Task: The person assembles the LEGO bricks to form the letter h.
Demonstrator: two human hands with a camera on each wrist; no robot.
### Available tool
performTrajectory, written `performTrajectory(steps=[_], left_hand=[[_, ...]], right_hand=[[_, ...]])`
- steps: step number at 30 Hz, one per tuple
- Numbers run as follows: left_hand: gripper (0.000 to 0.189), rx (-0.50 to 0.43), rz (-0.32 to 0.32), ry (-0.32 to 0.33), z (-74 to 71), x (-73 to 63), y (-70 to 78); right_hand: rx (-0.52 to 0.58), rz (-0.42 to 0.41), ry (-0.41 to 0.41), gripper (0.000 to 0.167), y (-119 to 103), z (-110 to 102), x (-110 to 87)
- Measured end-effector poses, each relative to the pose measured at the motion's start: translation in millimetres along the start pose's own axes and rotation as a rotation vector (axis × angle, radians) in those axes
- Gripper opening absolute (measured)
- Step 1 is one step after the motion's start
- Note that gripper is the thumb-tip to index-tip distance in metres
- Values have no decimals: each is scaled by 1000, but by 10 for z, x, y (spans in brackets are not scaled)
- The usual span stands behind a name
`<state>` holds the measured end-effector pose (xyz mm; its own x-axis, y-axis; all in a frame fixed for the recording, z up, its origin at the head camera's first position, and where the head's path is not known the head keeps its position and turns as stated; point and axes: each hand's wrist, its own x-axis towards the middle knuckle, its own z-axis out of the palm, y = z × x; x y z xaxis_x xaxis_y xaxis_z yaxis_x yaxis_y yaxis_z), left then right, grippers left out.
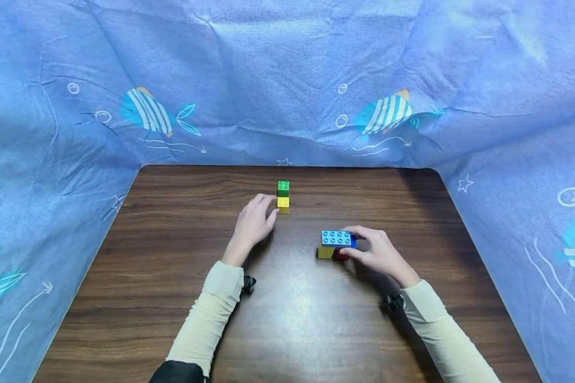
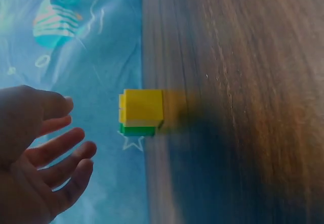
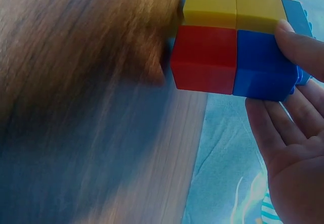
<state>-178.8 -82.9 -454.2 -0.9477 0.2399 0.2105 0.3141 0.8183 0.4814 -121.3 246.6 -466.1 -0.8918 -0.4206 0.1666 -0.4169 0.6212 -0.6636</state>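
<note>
My right hand (image 1: pixel 377 252) holds a cluster of toy building blocks between thumb and fingers. On top of the cluster lies a light blue eight-stud block (image 1: pixel 336 237). Under it are yellow blocks (image 3: pixel 210 6), a red block (image 3: pixel 205 59) and a dark blue block (image 3: pixel 266 64), stacked side by side. Farther back on the table stand a yellow block (image 1: pixel 283 205) and, just behind it, a green block (image 1: pixel 284 188). Close to their left side is my left hand (image 1: pixel 254 221), fingers loosely bent. In the left wrist view a gap separates its fingers from the yellow block.
A dark wood-grain table (image 1: pixel 163 276) lies under both hands. Blue cloth (image 1: pixel 287 80) printed with fish hangs behind its far edge and along both sides. Each wrist carries a small black device.
</note>
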Motion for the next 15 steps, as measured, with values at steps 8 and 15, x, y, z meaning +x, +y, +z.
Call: performTrajectory(steps=[8, 15], left_hand=[[44, 17, -67, -92, 136, 179, -67], [48, 69, -61, -151, 213, 297, -84]], right_hand=[[-29, -30, 18, 43, 22, -3, -23], [-53, -32, -15, 43, 20, -3, -12]])
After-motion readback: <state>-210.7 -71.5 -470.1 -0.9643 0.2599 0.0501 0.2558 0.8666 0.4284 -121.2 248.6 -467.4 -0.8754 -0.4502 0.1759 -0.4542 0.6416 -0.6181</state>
